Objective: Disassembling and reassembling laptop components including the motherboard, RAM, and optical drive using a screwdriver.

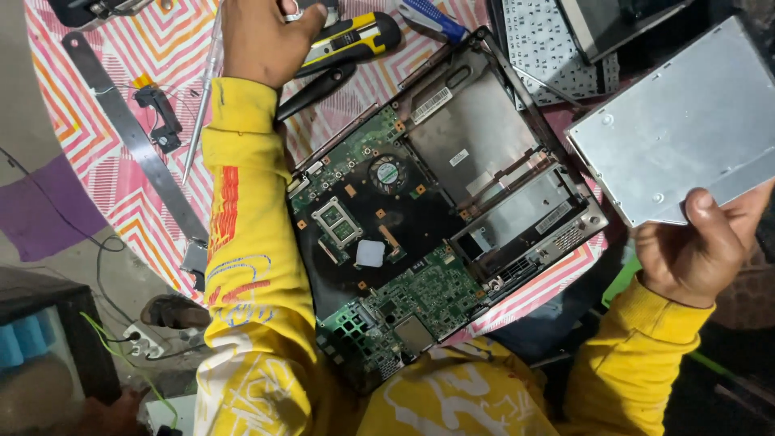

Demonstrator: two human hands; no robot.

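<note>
Right hand (pixel 696 246): at four o'clock, thumb and fingers closed on the lower edge of a flat silver drive (pixel 682 121), held up clear of the table.
Left hand (pixel 262 36): at twelve o'clock, on the tools; seems curled around something, but its grip is cut off by the frame edge, so I cannot tell.
Tools: yellow-and-black utility knife (pixel 351 39) just beside the left hand, black handle (pixel 316 90) below it.
Centre: opened laptop chassis (pixel 440 202), green board and small fan (pixel 387 172) exposed.
Ten o'clock: long metal strip (pixel 133 137) on the pink zigzag cloth (pixel 153 48).
One o'clock: loose keyboard (pixel 549 44).
</note>
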